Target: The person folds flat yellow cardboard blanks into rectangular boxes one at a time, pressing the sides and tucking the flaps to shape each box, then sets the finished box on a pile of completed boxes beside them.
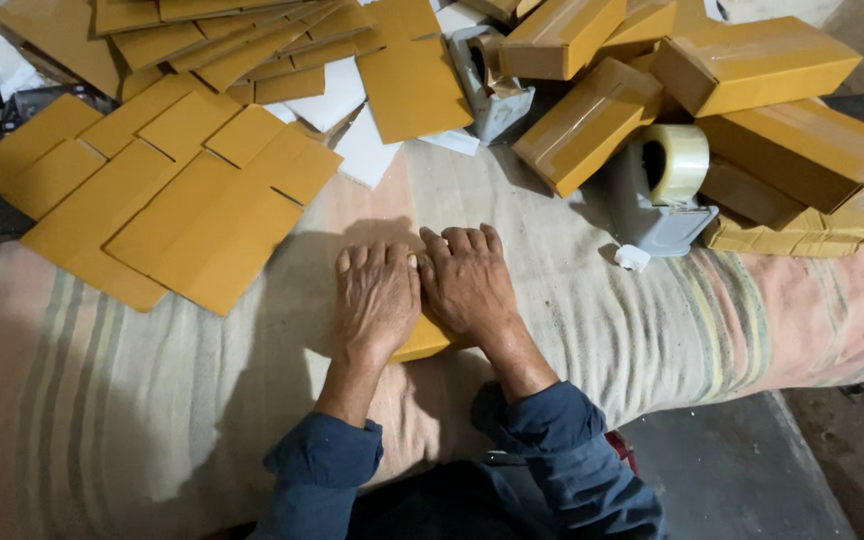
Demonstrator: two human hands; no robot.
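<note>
Head view: both hands lie flat, fingers stretched out and gripping nothing, side by side on a small yellow cardboard box [422, 340] on a striped cloth [132, 400]. The left hand [377, 297] and right hand [467, 283] touch. Beyond the box lie flat cardboard blanks [182, 200], a grey tape dispenser [657, 195] and taped boxes [752, 65].

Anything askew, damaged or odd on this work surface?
Nothing looks damaged. Both hands, left hand and right hand, press flat on a small yellow box. The taped boxes lie in a loose, tilted heap around the tape dispenser.
</note>
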